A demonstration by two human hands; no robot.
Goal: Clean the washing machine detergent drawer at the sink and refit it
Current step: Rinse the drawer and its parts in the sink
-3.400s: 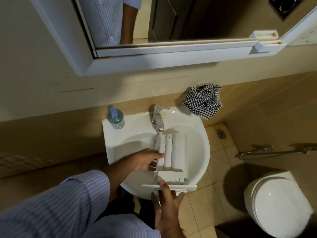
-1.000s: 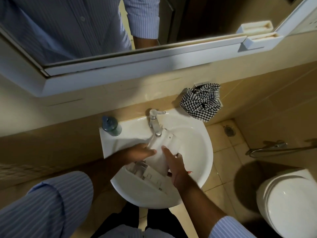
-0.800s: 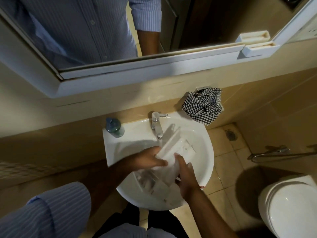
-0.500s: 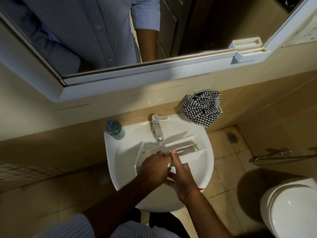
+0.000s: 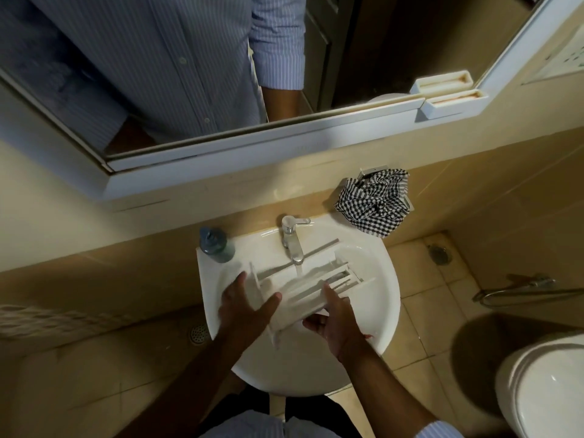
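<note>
The white detergent drawer (image 5: 311, 287) lies crosswise in the white sink (image 5: 384, 314), under the chrome tap (image 5: 292, 238), its compartments facing up and its front panel at the left end. My left hand (image 5: 245, 309) rests over that front panel with fingers spread and straight, the thumb lying on the drawer. My right hand (image 5: 336, 320) grips the drawer's near edge, thumb on top and fingers curled beneath. The drawer and hands are motion-blurred.
A blue soap dispenser (image 5: 216, 246) stands on the sink's back left corner. A black-and-white checked cloth (image 5: 374, 205) hangs on the wall to the right of the tap. A toilet (image 5: 543, 390) is at the lower right. A mirror (image 5: 221, 67) hangs above.
The drawer was turned from lengthwise and face down to crosswise with compartments up. My left hand shifted from the near edge to the front panel and opened out.
</note>
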